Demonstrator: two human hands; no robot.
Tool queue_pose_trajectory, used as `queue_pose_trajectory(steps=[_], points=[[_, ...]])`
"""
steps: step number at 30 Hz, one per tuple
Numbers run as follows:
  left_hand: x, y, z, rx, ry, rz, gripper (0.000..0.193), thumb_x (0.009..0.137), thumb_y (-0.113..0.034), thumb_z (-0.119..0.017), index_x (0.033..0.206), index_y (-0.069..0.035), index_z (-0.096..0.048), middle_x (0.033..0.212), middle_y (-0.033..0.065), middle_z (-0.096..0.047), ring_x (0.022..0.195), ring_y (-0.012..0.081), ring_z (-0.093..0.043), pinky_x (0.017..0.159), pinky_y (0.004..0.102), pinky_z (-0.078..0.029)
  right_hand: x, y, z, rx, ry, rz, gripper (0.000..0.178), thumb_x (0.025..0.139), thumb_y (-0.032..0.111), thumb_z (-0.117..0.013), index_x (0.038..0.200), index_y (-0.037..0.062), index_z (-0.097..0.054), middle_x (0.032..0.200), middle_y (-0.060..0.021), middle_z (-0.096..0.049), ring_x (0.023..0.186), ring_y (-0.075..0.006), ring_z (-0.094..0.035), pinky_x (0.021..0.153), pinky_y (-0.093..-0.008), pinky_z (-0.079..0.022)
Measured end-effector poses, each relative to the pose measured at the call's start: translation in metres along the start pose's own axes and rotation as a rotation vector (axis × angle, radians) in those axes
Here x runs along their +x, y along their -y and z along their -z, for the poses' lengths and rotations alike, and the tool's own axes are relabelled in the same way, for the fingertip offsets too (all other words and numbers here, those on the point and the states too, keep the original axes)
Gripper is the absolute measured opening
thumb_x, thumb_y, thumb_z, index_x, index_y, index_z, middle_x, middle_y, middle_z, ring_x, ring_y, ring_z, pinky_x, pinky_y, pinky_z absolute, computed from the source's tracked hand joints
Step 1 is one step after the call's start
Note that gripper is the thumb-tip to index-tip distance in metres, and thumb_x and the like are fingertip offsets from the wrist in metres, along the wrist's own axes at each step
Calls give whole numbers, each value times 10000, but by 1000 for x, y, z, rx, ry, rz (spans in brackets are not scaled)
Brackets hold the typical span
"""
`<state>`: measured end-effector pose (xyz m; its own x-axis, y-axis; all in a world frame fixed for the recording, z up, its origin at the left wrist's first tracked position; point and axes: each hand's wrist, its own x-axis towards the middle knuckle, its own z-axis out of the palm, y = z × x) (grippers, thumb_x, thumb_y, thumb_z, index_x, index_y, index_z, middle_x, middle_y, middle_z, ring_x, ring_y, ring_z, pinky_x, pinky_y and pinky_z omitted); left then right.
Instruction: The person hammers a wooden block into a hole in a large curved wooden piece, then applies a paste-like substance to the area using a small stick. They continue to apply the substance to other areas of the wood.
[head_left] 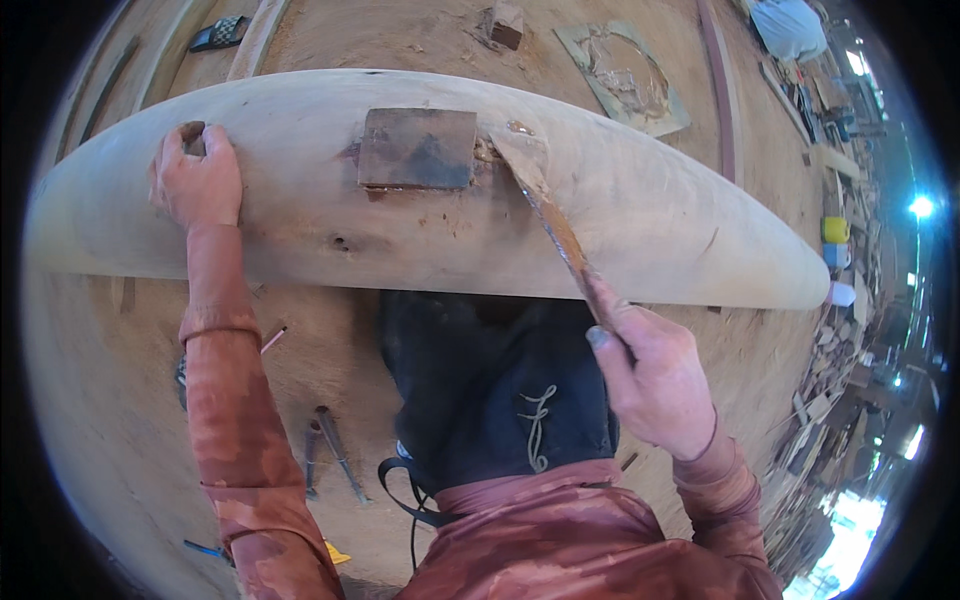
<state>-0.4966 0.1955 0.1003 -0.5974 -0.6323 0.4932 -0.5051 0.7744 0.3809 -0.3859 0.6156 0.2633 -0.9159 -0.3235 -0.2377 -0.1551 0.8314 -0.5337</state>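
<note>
A long pale wooden plank (640,220) with rounded ends lies across the view in front of me. My left hand (198,180) rests on its left part, fingers curled over a dark knot hole. My right hand (650,375) grips the handle of a putty knife (545,195), whose stained blade touches the plank near its middle. Just left of the blade a dark, rusty square plate (417,148) lies flat on the wood, with brownish filler smeared around its edges.
Sawdust covers the floor (90,420). Metal hand tools (335,455) lie on it at the lower left. A calculator (220,33) and a wood block (505,25) sit beyond the plank, beside a flat template (625,75). Wood scraps (830,400) pile up on the right.
</note>
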Motion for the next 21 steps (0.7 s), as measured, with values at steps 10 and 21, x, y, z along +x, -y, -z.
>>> queue_pose_trajectory(steps=[10,21], points=[[-2,-4,2,78,-18,1,333,883,-385,-646,1097,-166,-777,1200,67,-741,1226,298,-613,1080,434,-436,7,9,0,-74,93,106,567,908,25,-665,1461,14,-540,821,-184,-611,754,-391,-623,697,-475,-500],[-2,-11,7,-16,26,60,299,877,-334,-644,1063,-131,-763,1205,54,-719,1259,288,-571,1110,464,-380,6,-39,60,89,212,96,516,850,-47,-611,1366,-25,-629,941,-224,-699,883,-354,-713,827,-395,-535]])
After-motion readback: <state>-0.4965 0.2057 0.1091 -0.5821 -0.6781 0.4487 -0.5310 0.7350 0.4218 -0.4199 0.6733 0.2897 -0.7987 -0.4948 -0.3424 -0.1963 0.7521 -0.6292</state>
